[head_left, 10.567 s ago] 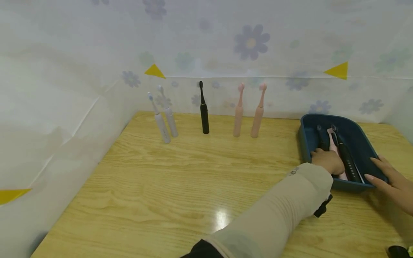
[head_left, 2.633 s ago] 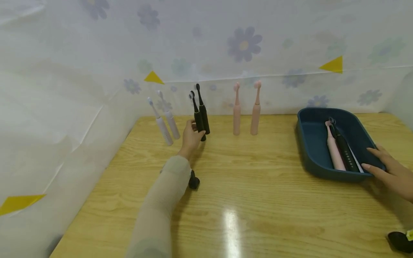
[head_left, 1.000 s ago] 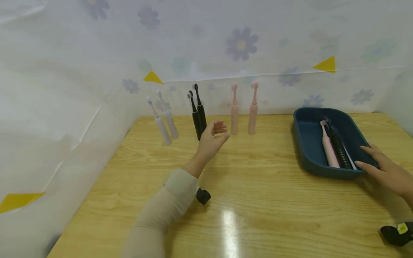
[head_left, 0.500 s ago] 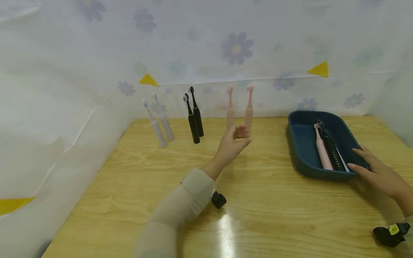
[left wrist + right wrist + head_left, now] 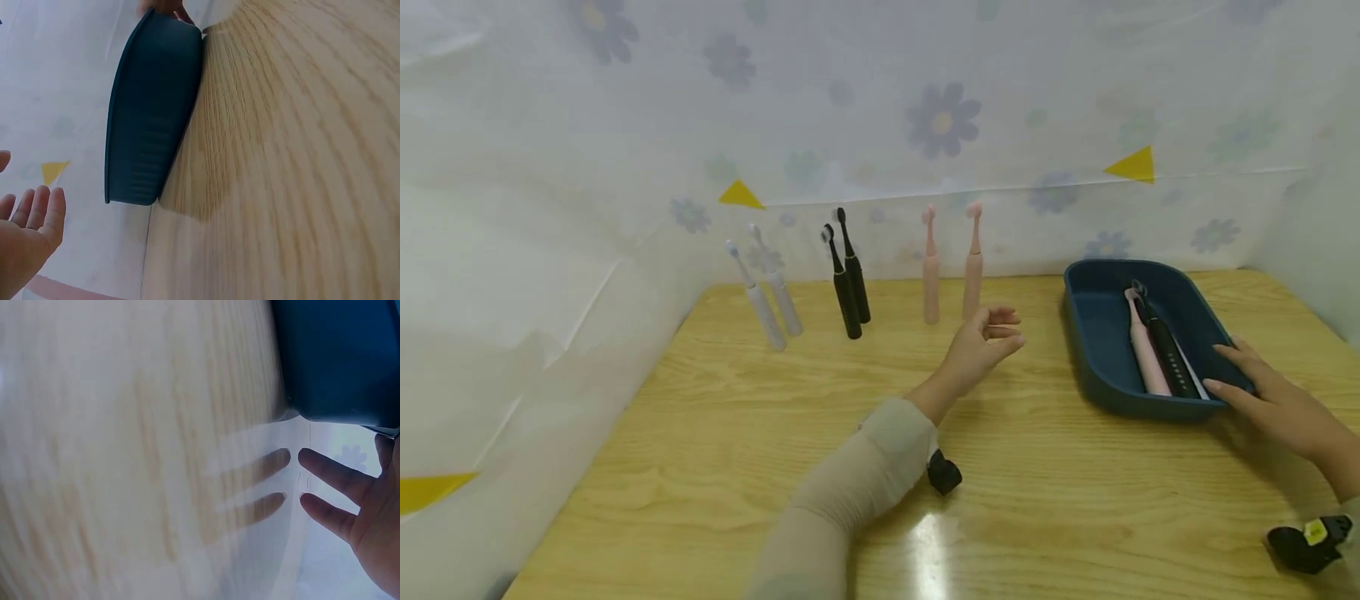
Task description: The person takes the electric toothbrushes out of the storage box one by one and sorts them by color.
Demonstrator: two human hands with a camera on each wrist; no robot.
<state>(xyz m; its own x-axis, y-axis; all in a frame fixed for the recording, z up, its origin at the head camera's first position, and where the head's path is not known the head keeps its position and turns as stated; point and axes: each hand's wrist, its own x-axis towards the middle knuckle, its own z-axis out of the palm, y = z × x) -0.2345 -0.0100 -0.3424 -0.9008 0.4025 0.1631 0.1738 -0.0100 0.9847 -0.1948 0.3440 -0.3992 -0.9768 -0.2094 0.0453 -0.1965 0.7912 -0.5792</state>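
Note:
My left hand [image 5: 973, 350] hovers over the table just in front of the right pink electric toothbrush [image 5: 973, 279], fingers loosely bent with nothing in them. Another pink electric toothbrush [image 5: 931, 287] stands upright beside that one. Two black electric toothbrushes [image 5: 847, 302] are further left, then two white ones [image 5: 764, 317]. A dark blue bin [image 5: 1101, 392] sits on the right; inside lie a pink electric toothbrush [image 5: 1146, 358], a larger black one [image 5: 1172, 358] and a thin white item along its side. My right hand [image 5: 1273, 404] holds the bin's near right corner, with two fingers spread below the rim.
The wooden table [image 5: 760, 467] meets a flower-patterned white sheet [image 5: 850, 125] behind the standing toothbrushes. Yellow triangles [image 5: 1133, 166] mark the sheet. A black wrist camera [image 5: 1307, 546] sits at my right wrist, and another black device [image 5: 943, 472] at my left.
A second black toothbrush now stands beside the first, set there by my left hand. That hand has since released it and moved right, past the pink toothbrushes towards the bin.

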